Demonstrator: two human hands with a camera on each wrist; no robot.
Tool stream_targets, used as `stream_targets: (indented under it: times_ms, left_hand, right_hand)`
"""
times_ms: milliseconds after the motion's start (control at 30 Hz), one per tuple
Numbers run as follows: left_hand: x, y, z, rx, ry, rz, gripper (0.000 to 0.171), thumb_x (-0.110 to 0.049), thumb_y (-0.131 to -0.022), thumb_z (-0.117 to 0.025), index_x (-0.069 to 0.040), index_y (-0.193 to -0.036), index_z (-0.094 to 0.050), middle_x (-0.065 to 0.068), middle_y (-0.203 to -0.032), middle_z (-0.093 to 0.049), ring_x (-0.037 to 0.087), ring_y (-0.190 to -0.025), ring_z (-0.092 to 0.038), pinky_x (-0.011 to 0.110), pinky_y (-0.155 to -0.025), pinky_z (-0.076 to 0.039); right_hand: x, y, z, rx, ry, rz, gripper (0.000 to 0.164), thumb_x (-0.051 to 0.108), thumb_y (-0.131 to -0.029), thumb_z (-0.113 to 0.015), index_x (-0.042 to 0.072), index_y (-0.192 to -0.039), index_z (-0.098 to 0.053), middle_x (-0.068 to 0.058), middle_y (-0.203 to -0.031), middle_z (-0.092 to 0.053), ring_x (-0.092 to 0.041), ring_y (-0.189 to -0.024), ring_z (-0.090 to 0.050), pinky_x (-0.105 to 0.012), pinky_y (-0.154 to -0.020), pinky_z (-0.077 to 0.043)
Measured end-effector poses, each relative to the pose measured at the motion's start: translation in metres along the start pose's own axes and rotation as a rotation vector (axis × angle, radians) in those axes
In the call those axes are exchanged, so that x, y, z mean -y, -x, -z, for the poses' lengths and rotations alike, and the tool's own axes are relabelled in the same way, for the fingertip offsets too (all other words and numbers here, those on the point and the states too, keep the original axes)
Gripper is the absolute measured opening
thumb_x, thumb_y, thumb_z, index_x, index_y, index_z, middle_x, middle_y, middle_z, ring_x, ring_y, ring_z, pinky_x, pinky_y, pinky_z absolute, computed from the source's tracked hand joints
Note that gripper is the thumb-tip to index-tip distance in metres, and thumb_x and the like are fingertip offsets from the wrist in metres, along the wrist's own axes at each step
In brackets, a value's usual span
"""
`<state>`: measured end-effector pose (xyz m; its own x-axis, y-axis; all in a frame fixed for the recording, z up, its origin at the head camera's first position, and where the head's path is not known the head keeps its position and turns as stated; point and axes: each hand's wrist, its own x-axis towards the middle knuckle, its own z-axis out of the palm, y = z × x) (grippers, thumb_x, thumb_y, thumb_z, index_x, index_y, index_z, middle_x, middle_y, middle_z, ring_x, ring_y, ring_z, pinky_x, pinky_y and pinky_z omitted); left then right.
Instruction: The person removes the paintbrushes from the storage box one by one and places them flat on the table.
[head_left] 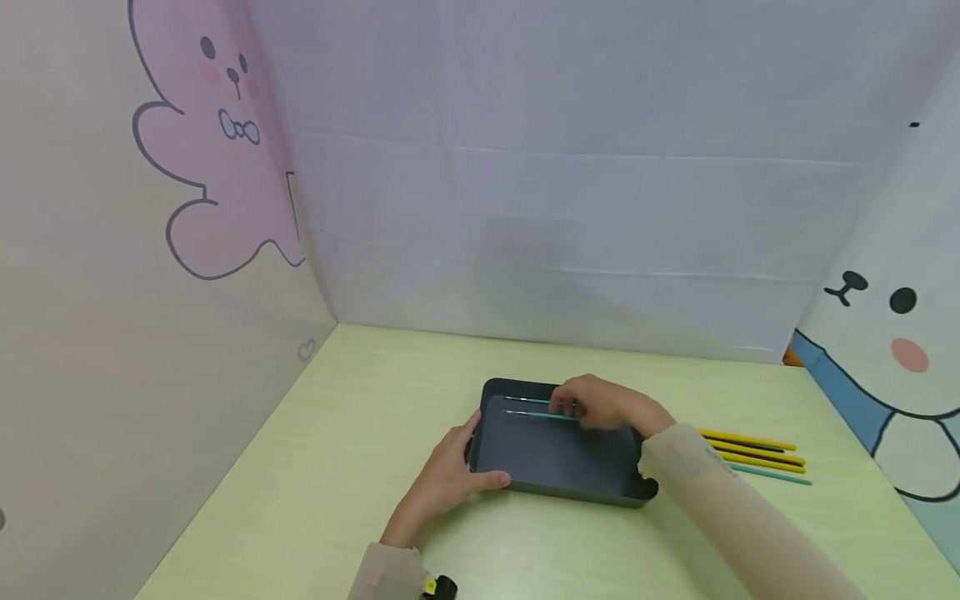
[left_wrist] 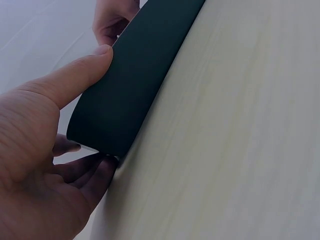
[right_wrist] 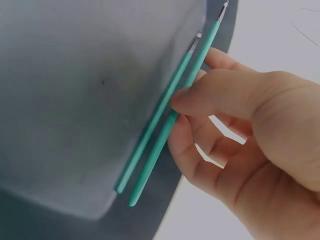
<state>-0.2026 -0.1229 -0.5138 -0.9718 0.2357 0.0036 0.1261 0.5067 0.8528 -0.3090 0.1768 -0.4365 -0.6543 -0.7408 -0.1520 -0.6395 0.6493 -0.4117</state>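
A dark grey rectangular tray (head_left: 558,458) lies on the table. My left hand (head_left: 450,473) grips its left end, thumb (left_wrist: 90,70) on the front wall and the other fingers around the corner. Over the tray's far right part, my right hand (head_left: 603,404) pinches a thin green paintbrush (right_wrist: 160,137) with a silver ferrule, between thumb and fingers. A second green paintbrush (right_wrist: 145,137) lies beside it in the tray, almost parallel. In the head view, the right hand covers the handle ends of both brushes.
Right of the tray, several yellow and black sticks (head_left: 757,458) and a green one (head_left: 772,473) lie on the pale wooden table (head_left: 375,400), partly behind the right sleeve. Printed cloth walls (head_left: 570,208) enclose the table at the back and sides.
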Motion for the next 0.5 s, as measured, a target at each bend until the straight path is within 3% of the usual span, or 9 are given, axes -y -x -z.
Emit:
stream_targets:
  times_ms: [500]
  left_hand:
    - [0.0, 0.0, -0.001, 0.002, -0.011, 0.008, 0.119, -0.049, -0.08, -0.094, -0.016, -0.171, -0.024, 0.02, -0.164, -0.041, 0.038, -0.145, -0.047, 0.059, -0.114, -0.043]
  right_hand:
    - [-0.006, 0.047, 0.026, -0.057, 0.01, 0.029, 0.052, -0.021, -0.087, -0.059, 0.014, -0.123, -0.073, 0.005, -0.105, -0.065, -0.012, -0.09, -0.059, -0.031, -0.079, -0.053]
